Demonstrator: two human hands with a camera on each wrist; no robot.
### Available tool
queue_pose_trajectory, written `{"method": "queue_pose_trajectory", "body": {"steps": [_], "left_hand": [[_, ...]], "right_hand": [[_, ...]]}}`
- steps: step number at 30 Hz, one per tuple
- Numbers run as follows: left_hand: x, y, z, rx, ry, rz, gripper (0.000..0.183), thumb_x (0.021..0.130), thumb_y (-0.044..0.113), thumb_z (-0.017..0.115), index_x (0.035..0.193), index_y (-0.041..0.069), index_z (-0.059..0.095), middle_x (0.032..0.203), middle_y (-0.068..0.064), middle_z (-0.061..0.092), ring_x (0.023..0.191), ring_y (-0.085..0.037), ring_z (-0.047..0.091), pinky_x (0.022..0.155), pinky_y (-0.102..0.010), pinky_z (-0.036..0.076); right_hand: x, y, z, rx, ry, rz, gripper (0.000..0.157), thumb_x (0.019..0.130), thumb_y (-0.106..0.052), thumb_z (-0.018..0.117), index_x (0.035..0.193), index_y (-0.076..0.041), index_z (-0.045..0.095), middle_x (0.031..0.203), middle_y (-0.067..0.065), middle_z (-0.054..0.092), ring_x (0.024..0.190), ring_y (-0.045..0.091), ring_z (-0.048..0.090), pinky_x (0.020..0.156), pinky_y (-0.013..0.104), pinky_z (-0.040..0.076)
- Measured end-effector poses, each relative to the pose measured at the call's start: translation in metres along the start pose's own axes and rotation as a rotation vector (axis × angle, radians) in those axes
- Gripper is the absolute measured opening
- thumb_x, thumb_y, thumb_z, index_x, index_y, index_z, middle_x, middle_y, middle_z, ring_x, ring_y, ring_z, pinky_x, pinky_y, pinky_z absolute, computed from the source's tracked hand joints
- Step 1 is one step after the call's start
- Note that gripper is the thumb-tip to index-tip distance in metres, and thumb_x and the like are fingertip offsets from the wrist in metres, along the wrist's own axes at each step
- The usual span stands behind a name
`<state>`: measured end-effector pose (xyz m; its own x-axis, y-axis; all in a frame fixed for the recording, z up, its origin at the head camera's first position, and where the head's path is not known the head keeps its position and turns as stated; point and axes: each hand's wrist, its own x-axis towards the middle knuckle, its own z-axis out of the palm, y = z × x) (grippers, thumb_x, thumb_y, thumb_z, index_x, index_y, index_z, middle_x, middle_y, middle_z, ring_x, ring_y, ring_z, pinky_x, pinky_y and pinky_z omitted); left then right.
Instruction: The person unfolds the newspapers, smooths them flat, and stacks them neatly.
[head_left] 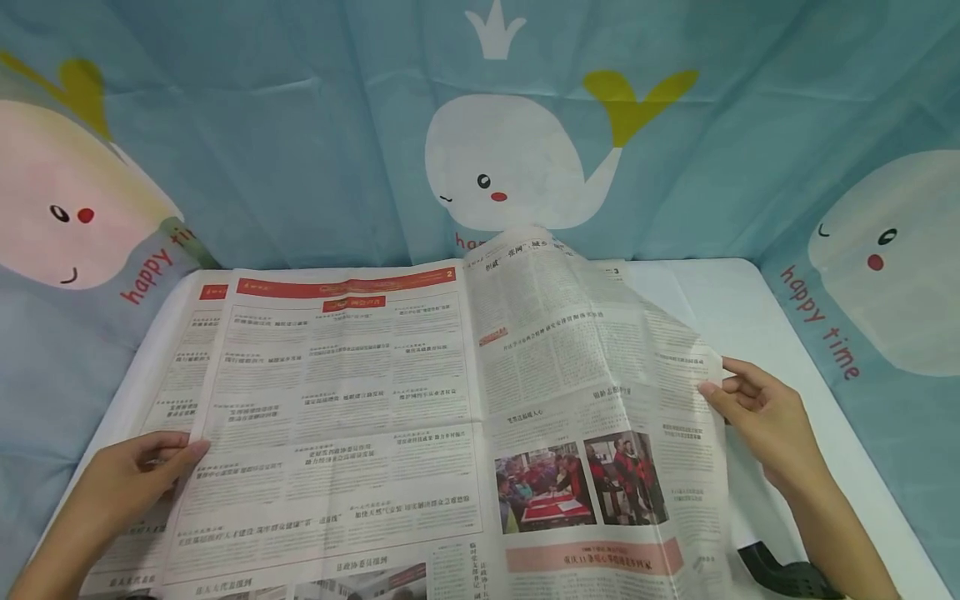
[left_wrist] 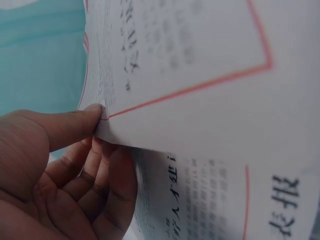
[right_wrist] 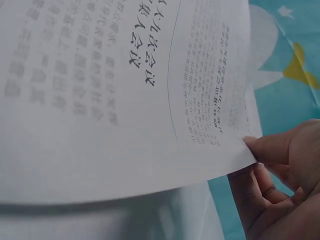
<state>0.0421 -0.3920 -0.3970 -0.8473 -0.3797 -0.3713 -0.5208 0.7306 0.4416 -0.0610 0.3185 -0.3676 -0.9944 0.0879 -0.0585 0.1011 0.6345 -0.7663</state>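
Observation:
A newspaper (head_left: 337,433) lies spread over the white table, its pages held up at both outer sides. My left hand (head_left: 146,471) pinches the left edge of the page between thumb and curled fingers; in the left wrist view the thumb (left_wrist: 75,122) presses on top of the paper. On the other side my right hand (head_left: 757,417) pinches the right edge, thumb on the near face. The right page (head_left: 555,367) bows upward, its top corner folded over, and in the right wrist view its lower edge hangs above the table. Another sheet (head_left: 198,342) shows beneath at the left.
A white table (head_left: 720,287) carries the newspaper. Behind and at both sides hangs a blue cloth (head_left: 360,167) printed with white whales. A black curved object (head_left: 787,575) is by the right forearm.

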Motion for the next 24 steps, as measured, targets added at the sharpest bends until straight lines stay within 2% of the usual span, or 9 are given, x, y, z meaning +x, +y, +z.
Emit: {"method": "queue_pose_trajectory", "body": {"steps": [8, 17, 24], "left_hand": [[-0.004, 0.003, 0.003, 0.017, 0.038, -0.013, 0.073, 0.105, 0.049, 0.063, 0.132, -0.019, 0.059, 0.105, -0.03, 0.074, 0.067, -0.001, 0.059, 0.055, -0.024, 0.05], [-0.002, -0.002, -0.003, 0.045, 0.056, -0.104, 0.076, 0.105, 0.051, 0.062, 0.132, -0.019, 0.057, 0.107, -0.036, 0.071, 0.071, -0.014, 0.065, 0.054, -0.029, 0.048], [-0.002, -0.009, -0.003, 0.059, 0.067, -0.103, 0.076, 0.105, 0.05, 0.061, 0.134, -0.02, 0.055, 0.109, -0.037, 0.07, 0.068, -0.013, 0.064, 0.054, -0.031, 0.049]], "right_hand": [[0.018, 0.015, -0.02, -0.018, 0.004, -0.025, 0.073, 0.102, -0.021, 0.073, 0.161, 0.002, 0.038, 0.094, -0.02, 0.06, 0.08, -0.004, 0.062, 0.068, 0.01, 0.054], [0.023, 0.019, -0.03, -0.077, -0.001, -0.072, 0.059, 0.102, -0.02, 0.073, 0.148, 0.009, 0.051, 0.09, -0.021, 0.059, 0.076, -0.005, 0.062, 0.062, 0.015, 0.053], [0.028, 0.021, -0.027, -0.103, -0.035, -0.068, 0.056, 0.103, -0.023, 0.072, 0.148, 0.005, 0.053, 0.088, -0.02, 0.06, 0.071, 0.0, 0.063, 0.057, 0.022, 0.055]]}}
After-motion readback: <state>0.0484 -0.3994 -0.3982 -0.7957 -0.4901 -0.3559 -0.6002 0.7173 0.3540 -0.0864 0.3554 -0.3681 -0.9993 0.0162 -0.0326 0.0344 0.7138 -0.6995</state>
